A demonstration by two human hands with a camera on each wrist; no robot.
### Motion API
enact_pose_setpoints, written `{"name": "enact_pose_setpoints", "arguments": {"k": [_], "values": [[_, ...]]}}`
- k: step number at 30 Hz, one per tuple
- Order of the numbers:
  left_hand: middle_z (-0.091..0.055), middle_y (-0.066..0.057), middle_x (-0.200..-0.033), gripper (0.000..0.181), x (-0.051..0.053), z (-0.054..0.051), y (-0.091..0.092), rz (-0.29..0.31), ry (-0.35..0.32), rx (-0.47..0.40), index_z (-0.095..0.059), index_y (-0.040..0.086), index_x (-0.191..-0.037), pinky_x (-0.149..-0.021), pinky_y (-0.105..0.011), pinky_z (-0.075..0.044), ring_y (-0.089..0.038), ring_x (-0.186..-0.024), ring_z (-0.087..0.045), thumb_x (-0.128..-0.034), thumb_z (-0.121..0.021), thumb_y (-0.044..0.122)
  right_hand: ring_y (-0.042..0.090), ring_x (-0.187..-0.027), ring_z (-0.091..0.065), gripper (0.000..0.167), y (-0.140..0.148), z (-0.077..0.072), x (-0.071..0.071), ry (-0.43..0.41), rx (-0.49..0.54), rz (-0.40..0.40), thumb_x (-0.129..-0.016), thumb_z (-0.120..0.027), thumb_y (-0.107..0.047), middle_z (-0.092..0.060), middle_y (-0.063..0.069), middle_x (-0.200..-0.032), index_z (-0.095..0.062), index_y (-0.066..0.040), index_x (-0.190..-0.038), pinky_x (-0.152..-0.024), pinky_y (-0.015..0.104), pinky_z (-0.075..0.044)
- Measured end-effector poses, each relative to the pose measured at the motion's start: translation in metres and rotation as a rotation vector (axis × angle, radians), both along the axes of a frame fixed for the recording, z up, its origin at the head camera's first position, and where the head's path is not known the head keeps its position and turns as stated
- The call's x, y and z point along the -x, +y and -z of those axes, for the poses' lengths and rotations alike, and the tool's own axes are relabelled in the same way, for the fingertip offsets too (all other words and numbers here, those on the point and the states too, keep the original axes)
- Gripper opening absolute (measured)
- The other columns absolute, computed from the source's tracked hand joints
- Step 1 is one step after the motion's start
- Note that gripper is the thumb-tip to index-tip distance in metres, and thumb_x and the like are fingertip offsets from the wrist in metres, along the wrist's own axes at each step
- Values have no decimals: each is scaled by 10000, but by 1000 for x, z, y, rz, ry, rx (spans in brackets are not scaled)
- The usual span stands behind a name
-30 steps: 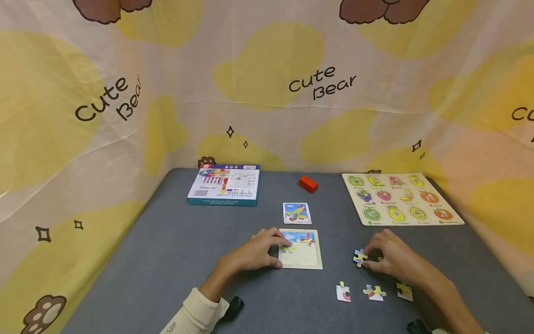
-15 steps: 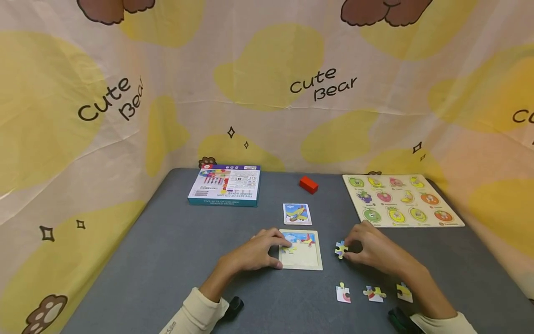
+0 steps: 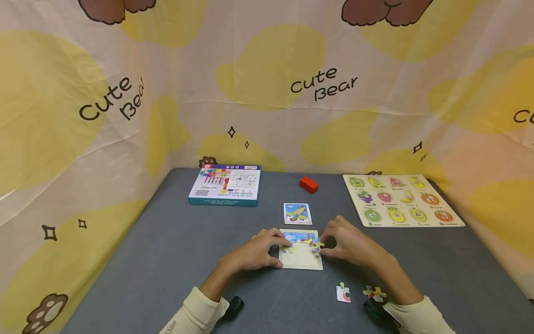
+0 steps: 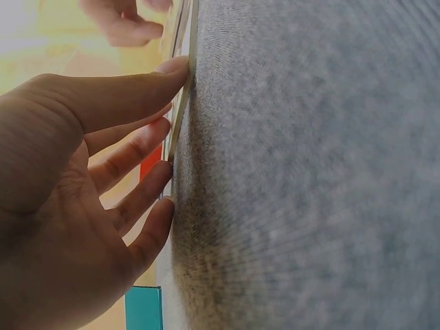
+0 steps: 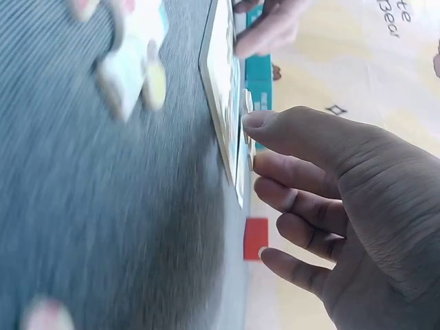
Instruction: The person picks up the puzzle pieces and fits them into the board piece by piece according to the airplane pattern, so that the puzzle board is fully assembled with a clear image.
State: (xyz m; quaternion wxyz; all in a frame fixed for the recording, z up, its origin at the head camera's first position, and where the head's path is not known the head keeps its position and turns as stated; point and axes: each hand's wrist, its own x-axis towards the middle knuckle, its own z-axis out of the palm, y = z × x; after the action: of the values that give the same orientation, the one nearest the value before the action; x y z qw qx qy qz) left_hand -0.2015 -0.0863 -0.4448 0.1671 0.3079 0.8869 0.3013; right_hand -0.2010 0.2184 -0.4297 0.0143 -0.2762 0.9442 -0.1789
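Observation:
My right hand pinches a yellow-and-blue jigsaw piece over the right edge of a square wooden puzzle tray. In the right wrist view, that piece stands just above the tray, between thumb and forefinger. Several pieces lie in the tray's upper and left parts, showing sky and a red plane tail. Along the tray's left side rests my left hand, its thumb at the near corner and a forefinger reaching over the pieces. The left wrist view shows its thumb and gently bent fingers touching the edge.
Loose pieces, one with a pink curve and one red and yellow, lie near my right wrist. Behind the tray is an airplane picture card. Farther back are a flat box, a red block and a fruit board.
My right hand has carried the jigsaw piece leftward across the table to the tray's right edge. Its forearm now covers one loose piece. The left hand has stayed in place.

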Motion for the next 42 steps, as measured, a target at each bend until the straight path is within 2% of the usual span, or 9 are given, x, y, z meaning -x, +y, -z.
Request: {"name": "enact_pose_setpoints", "arguments": {"k": [8, 12, 17, 23, 37, 42], "values": [[-563, 29, -1398, 515, 1, 0, 0, 8, 12, -2, -698, 190, -1408, -1080, -510, -394, -220, -1274, -473, -916, -848, 216, 146, -997, -511, 167, -23, 0, 7, 35, 3, -96, -865, -860, -305, -675, -86, -979, -800, -183, -963, -875, 390, -489], [-563, 31, -1398, 515, 1, 1, 0, 12, 13, -1, -696, 196, -1411, -1079, -501, -396, -217, -1274, -475, -919, -845, 221, 140, -993, -505, 145, -32, 1, 9, 9, 8, -98, -859, -856, -278, -662, -90, -961, -796, -181, -948, -873, 386, -485], [-561, 51, -1405, 512, 1, 1, 0, 6, 9, 8, -695, 214, -1415, -1078, -469, -402, -189, -1262, -473, -924, -840, 232, 161, -1017, -535, 158, -38, 4, 11, 36, 5, -126, -851, -869, -265, -676, -73, -973, -799, -161, -947, -895, 418, -496], [-567, 67, -1382, 510, 1, 3, 1, 7, 31, 7, -703, 216, -1404, -1062, -441, -406, -167, -1233, -478, -915, -846, 233, 157, -1020, -536, 157, -41, 6, 12, 20, -7, -117, -866, -862, -257, -671, -69, -977, -805, -152, -968, -907, 420, -497], [-567, 3, -1399, 512, 1, 0, -2, 28, 35, -2, -690, 174, -1417, -1046, -490, -412, -213, -1237, -486, -927, -833, 215, 165, -1008, -549, 220, -44, 9, 10, 43, 12, -173, -887, -799, -157, -717, -37, -1056, -835, -152, -1104, -883, 406, -482], [-565, 18, -1407, 511, 0, -3, -1, 10, 5, 5, -695, 192, -1413, -1066, -486, -410, -209, -1252, -481, -923, -840, 219, 166, -1012, -533, 205, -45, 9, 8, 35, 15, -179, -919, -793, -151, -695, -35, -1063, -840, -178, -1117, -870, 396, -471]]}}
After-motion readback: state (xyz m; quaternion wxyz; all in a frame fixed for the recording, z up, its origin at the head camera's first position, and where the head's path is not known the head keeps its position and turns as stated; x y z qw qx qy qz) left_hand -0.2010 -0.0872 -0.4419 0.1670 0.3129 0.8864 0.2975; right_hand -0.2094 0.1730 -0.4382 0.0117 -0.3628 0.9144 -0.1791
